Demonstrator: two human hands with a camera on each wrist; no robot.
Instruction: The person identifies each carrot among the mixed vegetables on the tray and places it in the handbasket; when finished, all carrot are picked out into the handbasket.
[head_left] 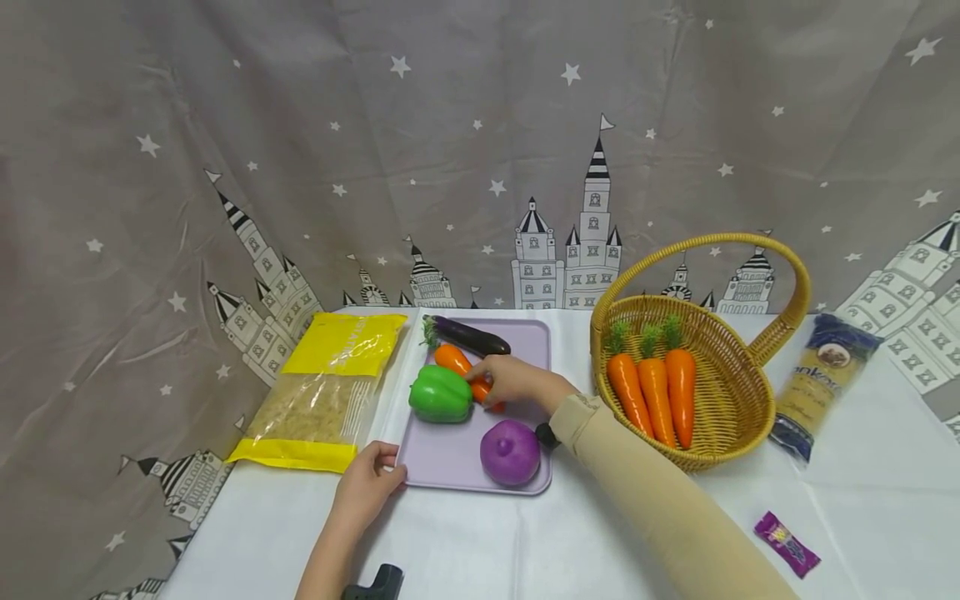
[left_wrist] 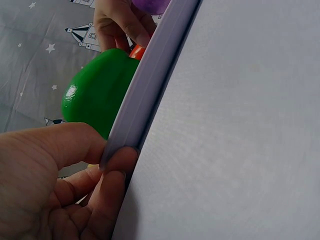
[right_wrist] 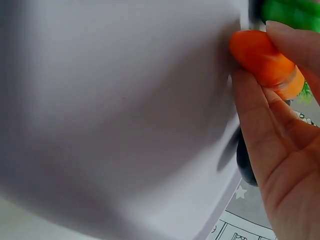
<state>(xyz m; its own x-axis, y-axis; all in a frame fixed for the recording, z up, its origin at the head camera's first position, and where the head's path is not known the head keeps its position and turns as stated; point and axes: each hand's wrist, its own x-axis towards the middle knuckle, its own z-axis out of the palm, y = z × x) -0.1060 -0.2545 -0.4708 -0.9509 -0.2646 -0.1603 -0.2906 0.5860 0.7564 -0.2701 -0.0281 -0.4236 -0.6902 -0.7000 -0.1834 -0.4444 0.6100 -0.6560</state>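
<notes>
A lilac tray (head_left: 450, 473) lies on the table, and my left hand (head_left: 367, 483) pinches its near left corner. In the left wrist view the thumb and forefinger of that hand are on either side of the tray's rim (left_wrist: 135, 112). Over the middle of the tray my right hand (head_left: 517, 382) holds a carrot (head_left: 452, 359) between thumb and fingers; the carrot's tip (right_wrist: 262, 55) shows in the right wrist view. Beside the carrot sit a green bell pepper (head_left: 440, 395) and, behind it, an eggplant (head_left: 472, 336). A round purple vegetable (head_left: 510, 452) is at the tray's near right.
To the right stands a wicker basket (head_left: 723, 400) with a tall handle and three carrots (head_left: 656, 392) in it. Beyond it lies a blue-ended pasta packet (head_left: 825, 383). A small purple wrapped sweet (head_left: 787, 544) is near the front right. A yellow bag (head_left: 322, 392) lies left of the tray.
</notes>
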